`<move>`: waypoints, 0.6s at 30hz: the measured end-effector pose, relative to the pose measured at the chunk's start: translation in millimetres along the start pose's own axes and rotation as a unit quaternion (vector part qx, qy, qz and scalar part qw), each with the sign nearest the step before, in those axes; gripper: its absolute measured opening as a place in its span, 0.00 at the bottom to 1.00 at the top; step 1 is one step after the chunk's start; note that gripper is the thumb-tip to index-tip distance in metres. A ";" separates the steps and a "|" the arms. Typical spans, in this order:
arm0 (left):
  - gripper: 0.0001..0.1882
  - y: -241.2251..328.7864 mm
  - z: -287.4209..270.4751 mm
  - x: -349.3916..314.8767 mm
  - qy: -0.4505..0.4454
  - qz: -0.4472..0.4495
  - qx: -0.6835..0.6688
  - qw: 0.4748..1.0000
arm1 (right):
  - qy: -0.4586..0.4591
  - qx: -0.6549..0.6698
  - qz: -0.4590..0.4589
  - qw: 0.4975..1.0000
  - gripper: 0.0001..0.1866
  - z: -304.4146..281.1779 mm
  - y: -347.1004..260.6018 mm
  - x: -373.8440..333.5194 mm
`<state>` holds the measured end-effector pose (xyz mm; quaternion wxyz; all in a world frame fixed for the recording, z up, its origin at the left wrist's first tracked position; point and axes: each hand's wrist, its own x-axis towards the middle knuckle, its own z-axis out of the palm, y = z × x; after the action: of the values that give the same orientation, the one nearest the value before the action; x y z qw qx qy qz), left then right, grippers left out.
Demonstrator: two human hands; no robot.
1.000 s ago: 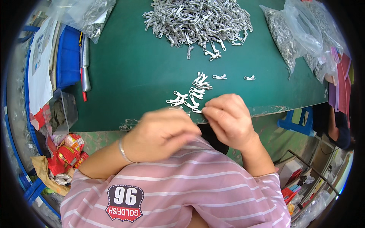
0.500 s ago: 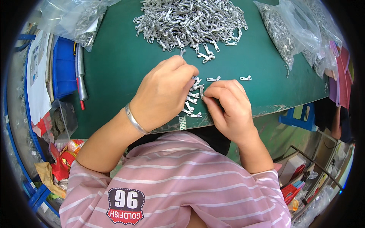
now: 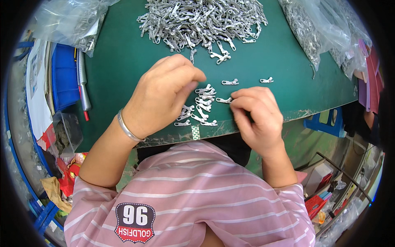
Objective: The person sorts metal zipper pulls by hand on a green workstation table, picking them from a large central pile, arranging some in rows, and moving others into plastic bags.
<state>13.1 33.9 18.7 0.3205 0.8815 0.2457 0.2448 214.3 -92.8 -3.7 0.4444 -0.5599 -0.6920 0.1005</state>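
My right hand (image 3: pixel 259 117) has its fingertips at one end of a small silver zipper slider (image 3: pixel 223 100), just right of a loose cluster of similar sliders (image 3: pixel 204 108) by the table's near edge. My left hand (image 3: pixel 164 90) hovers over the left side of that cluster, index finger stretched out and the others curled; nothing shows in it. Two single sliders lie farther back: one slider (image 3: pixel 230 82) beyond my right fingertips, another slider (image 3: pixel 266 80) to the right. A large heap of silver sliders (image 3: pixel 201 22) lies at the far middle, with a few strays at its front.
The green tabletop (image 3: pixel 123 70) bears clear bags of metal parts, one bag (image 3: pixel 68 24) far left and others (image 3: pixel 304 31) far right. Along the left edge stand a blue bin (image 3: pixel 66 78), a pen-like tool (image 3: pixel 83 88) and a clear plastic box (image 3: pixel 68 131). A blue stool (image 3: pixel 327 123) stands below right.
My left hand has drawn back left from the cluster, uncovering more sliders. My right hand has shifted slightly right, and the slider at its fingertips has turned from upright to sideways.
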 end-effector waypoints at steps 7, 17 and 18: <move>0.10 13.1 13.6 -5.9 -0.021 0.016 0.020 0.999 | -0.070 0.015 -0.019 0.997 0.13 -5.7 -1.6 5.2; 0.08 17.4 14.3 -1.6 -0.048 0.041 0.092 0.994 | -0.056 -0.097 -0.029 0.993 0.10 -4.8 10.0 20.2; 0.07 18.4 12.9 0.1 -0.059 0.042 0.100 0.992 | -0.069 -0.093 -0.029 0.993 0.11 -7.6 9.3 18.6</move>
<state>25.8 15.8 22.7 0.2337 0.9318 0.2120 0.1793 226.6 -76.1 4.2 0.3444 -0.5703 -0.7432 0.0619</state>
